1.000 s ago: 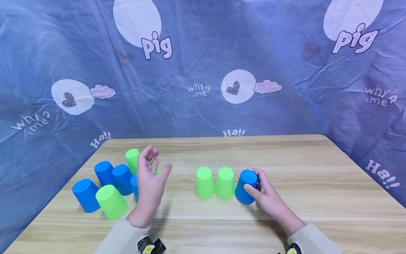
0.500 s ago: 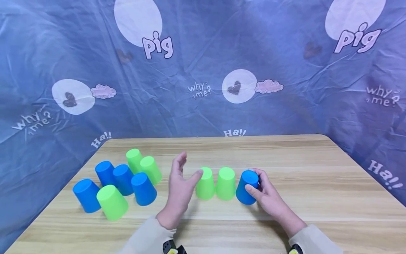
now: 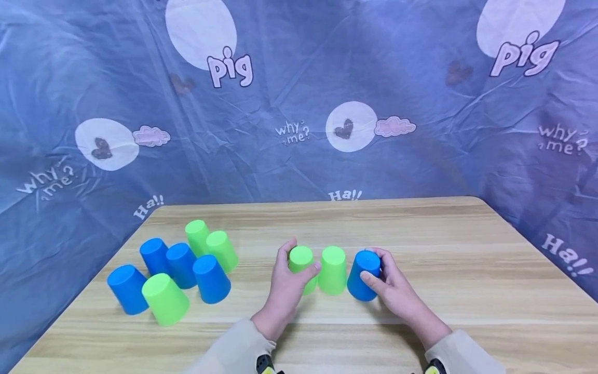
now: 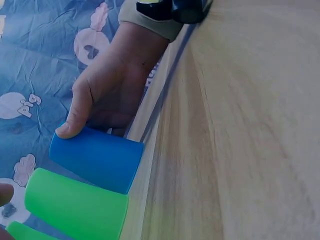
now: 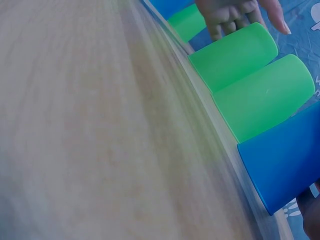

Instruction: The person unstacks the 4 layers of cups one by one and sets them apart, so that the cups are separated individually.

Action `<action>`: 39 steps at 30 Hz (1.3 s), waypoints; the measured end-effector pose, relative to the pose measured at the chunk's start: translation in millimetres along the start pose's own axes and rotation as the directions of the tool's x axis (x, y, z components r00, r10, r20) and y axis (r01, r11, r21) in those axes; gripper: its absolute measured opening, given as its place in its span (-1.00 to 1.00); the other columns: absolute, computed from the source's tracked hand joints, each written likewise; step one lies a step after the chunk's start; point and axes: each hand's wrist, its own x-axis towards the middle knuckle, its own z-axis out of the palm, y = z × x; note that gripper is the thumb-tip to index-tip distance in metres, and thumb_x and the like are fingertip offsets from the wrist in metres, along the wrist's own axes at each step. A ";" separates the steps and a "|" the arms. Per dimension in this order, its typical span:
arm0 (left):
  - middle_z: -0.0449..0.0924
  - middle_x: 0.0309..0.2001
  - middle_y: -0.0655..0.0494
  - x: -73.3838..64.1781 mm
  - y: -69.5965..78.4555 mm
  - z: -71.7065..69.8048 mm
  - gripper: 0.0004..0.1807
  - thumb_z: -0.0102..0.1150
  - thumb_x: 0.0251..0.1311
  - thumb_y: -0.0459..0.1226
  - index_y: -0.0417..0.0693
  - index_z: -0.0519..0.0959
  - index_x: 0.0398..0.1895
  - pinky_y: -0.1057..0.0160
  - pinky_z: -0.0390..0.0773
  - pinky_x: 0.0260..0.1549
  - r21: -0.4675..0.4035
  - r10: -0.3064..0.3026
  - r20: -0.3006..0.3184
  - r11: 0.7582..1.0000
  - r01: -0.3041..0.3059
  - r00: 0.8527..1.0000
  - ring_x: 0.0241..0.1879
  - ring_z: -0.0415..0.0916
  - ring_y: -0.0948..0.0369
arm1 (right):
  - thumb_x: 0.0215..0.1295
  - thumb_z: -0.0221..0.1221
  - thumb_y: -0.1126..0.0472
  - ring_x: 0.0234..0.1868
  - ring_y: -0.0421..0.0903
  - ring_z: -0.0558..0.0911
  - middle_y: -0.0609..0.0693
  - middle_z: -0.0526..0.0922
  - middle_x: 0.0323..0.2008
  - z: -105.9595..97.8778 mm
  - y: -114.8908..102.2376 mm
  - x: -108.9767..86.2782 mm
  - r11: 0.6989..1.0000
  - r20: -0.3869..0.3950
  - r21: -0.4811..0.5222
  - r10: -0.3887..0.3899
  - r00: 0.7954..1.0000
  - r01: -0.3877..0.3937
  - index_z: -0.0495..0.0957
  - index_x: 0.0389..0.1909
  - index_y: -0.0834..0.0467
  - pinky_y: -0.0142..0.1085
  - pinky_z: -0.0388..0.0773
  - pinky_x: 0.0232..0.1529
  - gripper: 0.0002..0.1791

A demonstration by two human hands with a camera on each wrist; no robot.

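Observation:
Three upside-down plastic cups stand in a row mid-table. My right hand [image 3: 394, 291] holds the blue cup [image 3: 362, 285] at the row's right end, thumb on its near side and fingers behind. At the left end, my left hand [image 3: 286, 285] reaches around a green cup [image 3: 300, 257], fingers along its far left side and thumb across its front in the head view. The right wrist view shows that thumb [image 5: 276, 15] standing off the green cup [image 5: 235, 55]. Between the hands is a second green cup [image 3: 333, 272], untouched, close beside the blue cup [image 4: 97, 160].
Several more upside-down cups are grouped at the table's left, among them a blue cup [image 3: 212, 280] and a green cup [image 3: 165, 300] nearest the front. The wooden table [image 3: 420, 223] ends at a blue printed cloth [image 3: 289, 67] behind it.
My left hand has moved right, from beside the left group of cups to around the leftmost green cup of the row. My right hand has stayed on the blue cup.

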 end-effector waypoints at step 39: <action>0.34 0.16 -0.08 0.5 -16.0 -7.0 -0.27 0.23 0.00 -0.41 0.01 0.21 0.29 -0.16 0.18 0.17 0.070 -0.114 0.041 0.991 0.111 0.993 0.17 0.24 -0.04 | 0.36 0.01 0.21 0.28 0.32 0.19 0.31 0.24 0.20 -0.3 0.5 0.5 1.000 0.012 0.008 -0.023 1.000 0.023 0.04 0.22 0.27 0.29 0.10 0.21 -0.48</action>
